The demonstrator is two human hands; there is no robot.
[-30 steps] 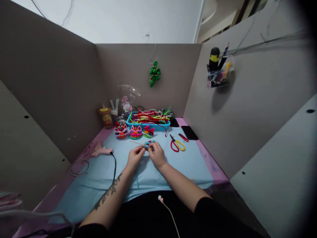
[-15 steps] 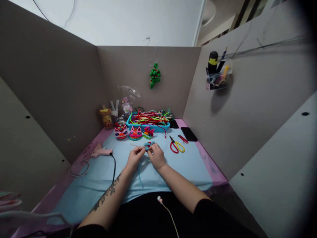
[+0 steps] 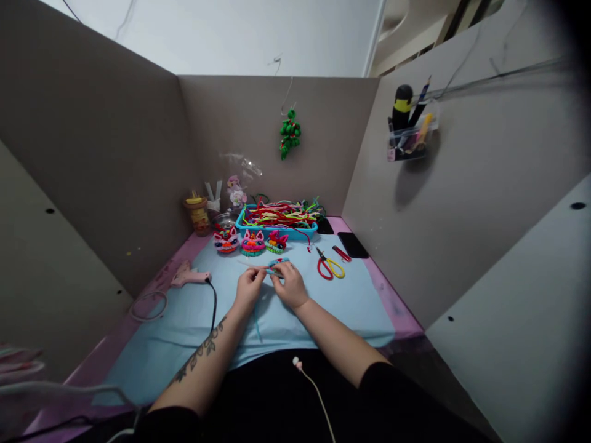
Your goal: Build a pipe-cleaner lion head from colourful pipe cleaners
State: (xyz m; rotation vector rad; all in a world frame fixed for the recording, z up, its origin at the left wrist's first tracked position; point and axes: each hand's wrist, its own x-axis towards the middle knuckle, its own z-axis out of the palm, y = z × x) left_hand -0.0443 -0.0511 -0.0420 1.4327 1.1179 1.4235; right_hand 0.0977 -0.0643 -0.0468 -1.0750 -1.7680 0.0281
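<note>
One pale rod [image 3: 249, 265] points left, slightly away, from the left hand [image 3: 249, 285].

Three small multicoloured fuzzy animal heads [image 3: 252, 243] stand directly before the blue rectangular plastic tray [image 3: 277, 232], which contains multicoloured fuzzy strands [image 3: 281, 215]. The pink plastic glue gun [image 3: 188, 276] lies left of them; the red-and-yellow-handled metal scissors [image 3: 325, 265], right.
</note>
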